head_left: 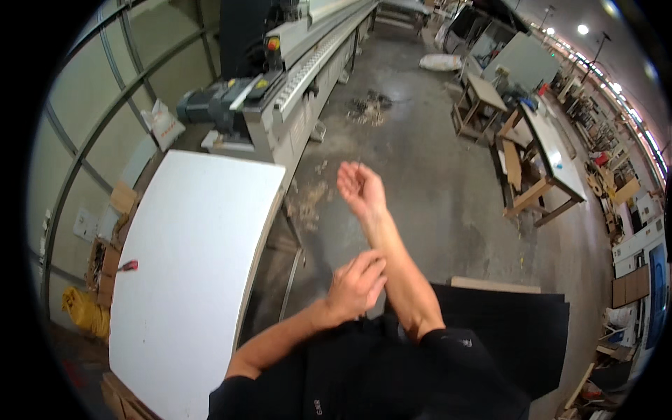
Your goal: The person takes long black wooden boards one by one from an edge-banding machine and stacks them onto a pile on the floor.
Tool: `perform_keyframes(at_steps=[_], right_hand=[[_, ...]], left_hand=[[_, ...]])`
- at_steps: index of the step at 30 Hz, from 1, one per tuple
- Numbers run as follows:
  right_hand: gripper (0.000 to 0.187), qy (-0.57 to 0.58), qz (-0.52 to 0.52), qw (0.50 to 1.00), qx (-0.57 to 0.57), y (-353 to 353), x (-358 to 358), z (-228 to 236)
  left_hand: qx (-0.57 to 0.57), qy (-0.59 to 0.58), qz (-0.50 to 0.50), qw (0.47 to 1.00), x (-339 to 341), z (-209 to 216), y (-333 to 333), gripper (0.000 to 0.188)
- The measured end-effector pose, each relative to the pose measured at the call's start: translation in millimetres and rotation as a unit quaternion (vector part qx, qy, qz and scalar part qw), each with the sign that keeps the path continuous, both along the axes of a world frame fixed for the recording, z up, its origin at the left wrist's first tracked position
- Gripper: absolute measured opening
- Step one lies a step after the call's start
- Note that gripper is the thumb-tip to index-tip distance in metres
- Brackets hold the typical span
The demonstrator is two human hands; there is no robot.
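Grey floor (420, 210) spreads ahead; left of you, a white worktop (196, 245) bears a red tool (130, 266) at its left edge. Your right hand (363, 190) has a loosely wide grip; your left hand (355, 285) curls against your right forearm (407, 283), its hold unclear.

Moderate cool indoor light, ceiling lamps (582, 29) glaring at upper right, dull sheen on floor (427, 189), board (189, 238) bright and pale, right hand (362, 190) shadowed in its palm, shirt (392, 374) very dark, wall (91, 115) bowed by fisheye, rounded black corners, distant clutter (616, 164) soft
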State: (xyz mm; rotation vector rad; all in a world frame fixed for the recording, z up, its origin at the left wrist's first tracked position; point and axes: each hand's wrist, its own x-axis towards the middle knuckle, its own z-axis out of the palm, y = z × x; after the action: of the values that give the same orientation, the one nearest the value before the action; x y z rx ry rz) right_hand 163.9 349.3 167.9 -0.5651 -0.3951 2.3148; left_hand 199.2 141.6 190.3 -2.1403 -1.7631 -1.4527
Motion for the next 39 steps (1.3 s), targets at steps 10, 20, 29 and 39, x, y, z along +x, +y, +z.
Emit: perform_keyframes(at_steps=[10, 20, 29, 39], right_hand=[[0.028, -0.077, -0.018, 0.996, 0.031, -13.8, -4.3, -8.3], [0.029, -0.087, -0.011, 0.996, 0.011, -22.3, -7.1, -15.3], [0.028, -0.103, -0.021, 0.994, 0.009, -26.0, -10.3, -22.4], [0.024, -0.119, -0.022, 0.992, 0.02, -34.3, -23.2, -37.0]], left_hand=[[-0.035, 0.016, 0.017, 0.999, 0.5, -4.5, -3.1, 0.038], [-0.025, 0.025, 0.023, 0.999, -0.3, -5.3, -8.0, 0.038], [-0.028, 0.02, 0.017, 0.999, -5.6, -10.5, -12.2, 0.039], [-0.042, 0.01, 0.01, 0.999, -21.7, -14.6, -18.9, 0.037]])
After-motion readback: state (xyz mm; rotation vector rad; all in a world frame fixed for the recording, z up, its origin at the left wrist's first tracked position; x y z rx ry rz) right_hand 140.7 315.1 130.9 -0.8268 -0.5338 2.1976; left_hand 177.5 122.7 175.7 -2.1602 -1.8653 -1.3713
